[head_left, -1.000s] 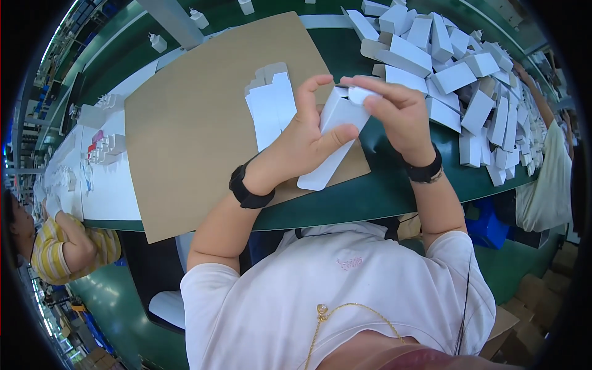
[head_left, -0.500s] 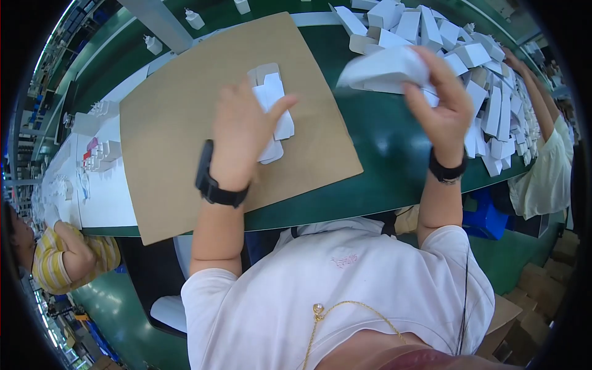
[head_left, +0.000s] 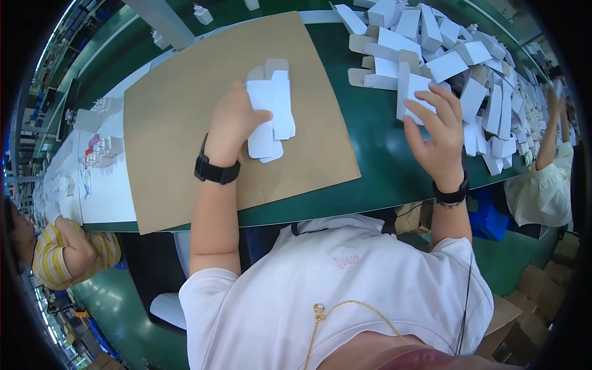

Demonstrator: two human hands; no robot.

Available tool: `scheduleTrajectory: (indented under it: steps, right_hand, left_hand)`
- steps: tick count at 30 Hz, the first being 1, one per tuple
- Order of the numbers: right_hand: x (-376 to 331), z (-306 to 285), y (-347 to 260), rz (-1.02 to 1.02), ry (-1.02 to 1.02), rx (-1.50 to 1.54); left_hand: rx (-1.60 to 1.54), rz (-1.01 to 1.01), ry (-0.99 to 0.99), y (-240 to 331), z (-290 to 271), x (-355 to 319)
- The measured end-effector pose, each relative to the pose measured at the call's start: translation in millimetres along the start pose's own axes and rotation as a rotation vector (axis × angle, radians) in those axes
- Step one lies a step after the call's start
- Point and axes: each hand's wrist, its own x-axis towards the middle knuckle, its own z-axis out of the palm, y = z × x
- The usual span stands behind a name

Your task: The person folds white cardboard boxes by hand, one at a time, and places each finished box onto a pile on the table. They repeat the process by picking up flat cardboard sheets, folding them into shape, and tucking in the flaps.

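Observation:
Two or more flattened white cartons [head_left: 281, 105] lie overlapping on a brown cardboard sheet. My left hand [head_left: 231, 120] is at their left edge, its thumb over the leftmost flat carton [head_left: 259, 139] and its fingers along the side, partly hidden. To the right, my right hand [head_left: 439, 132] has its fingers spread, with nothing gripped. Just beyond its fingertips a white box [head_left: 409, 92] with a raised end flap rests at the near left edge of a heap of white boxes [head_left: 431, 31]. Both wrists wear black bands.
The cardboard sheet [head_left: 179, 135] covers much of the green table [head_left: 370, 145]. At left, a white surface [head_left: 111, 203] bears small white items. One person in yellow stripes [head_left: 58, 259] sits at left; another person's arm [head_left: 547, 135] reaches in at right beside the heap.
My right hand has let go of the white box, which now rests by the heap. My left hand has settled at the flat cartons, and the leftmost one shows farther left.

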Motion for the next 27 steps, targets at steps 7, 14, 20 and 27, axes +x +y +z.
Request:
scheduleTrajectory:
  steps: [7,14,20,27]
  right_hand:
    - [49,37,-24,0.275,-0.287,0.588]
    - [39,76,-39,0.422,-0.237,0.909]
    - [63,59,-19,0.39,-0.456,0.793]
    - [59,52,-26,0.287,-0.467,1.003]
  left_hand:
    - [-0.463,0.115,-0.161,28,6,-11]
    - [-0.823,0.101,-0.142,41,23,-25]
    - [0.024,0.706,0.488,55,14,-31]
    - [-1.098,0.306,-0.277,55,33,-37]
